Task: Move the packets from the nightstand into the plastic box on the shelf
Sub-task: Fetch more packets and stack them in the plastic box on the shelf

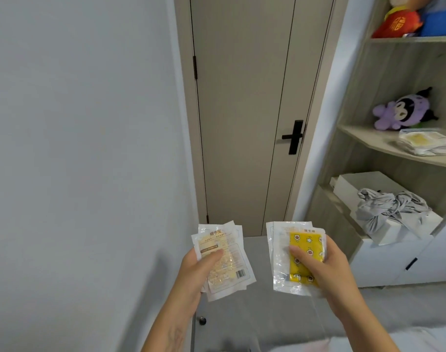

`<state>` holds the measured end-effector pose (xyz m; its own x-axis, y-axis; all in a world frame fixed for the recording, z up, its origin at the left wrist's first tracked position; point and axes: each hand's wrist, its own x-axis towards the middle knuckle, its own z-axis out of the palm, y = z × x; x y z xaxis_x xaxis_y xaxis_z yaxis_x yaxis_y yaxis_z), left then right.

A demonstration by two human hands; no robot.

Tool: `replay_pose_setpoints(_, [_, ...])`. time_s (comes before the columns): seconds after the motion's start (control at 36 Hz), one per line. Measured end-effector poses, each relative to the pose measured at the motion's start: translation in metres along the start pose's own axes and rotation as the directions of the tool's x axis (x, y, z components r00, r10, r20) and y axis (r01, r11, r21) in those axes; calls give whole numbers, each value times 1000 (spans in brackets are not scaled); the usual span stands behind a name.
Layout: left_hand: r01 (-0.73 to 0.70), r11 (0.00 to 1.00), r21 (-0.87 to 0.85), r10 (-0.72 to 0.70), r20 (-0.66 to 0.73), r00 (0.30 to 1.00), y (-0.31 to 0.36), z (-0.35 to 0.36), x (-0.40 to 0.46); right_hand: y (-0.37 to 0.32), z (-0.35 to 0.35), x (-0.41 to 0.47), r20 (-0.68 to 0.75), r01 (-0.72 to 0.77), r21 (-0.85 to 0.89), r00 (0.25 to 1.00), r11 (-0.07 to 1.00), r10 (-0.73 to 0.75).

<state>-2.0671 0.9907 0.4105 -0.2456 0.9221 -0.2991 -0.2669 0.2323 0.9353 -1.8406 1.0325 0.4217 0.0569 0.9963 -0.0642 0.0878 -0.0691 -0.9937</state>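
Left hand point(191, 273) and right hand point(326, 265) each pinch fanned packets point(223, 260); carry level, up-right to plastic box point(430, 142), thumbs firm against slippage.

A grey nightstand point(257, 313) stands below the door. On the wooden shelf point(369, 138) at right, a clear plastic box point(425, 142) of packets sits beside a purple plush toy point(402, 110).

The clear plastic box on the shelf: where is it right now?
In the head view, the clear plastic box sits at the far right on the middle wooden shelf, just below-right of the purple plush toy.
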Motion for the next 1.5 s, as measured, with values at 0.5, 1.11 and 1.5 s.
replay_pose_setpoints(0.5, [-61,997,46,54,145,988,102,80,302,-34,61,269,-121,58,54,991,997,-51])
replay_pose_setpoints(1.11, [33,976,214,-134,477,868,92,255,454,-14,-53,388,-495,3,105,868,994,50])
replay_pose_setpoints(1.5, [-5,957,289,-181,613,769,76,414,529,3,-167,501,-615,-7,76,787,997,52])
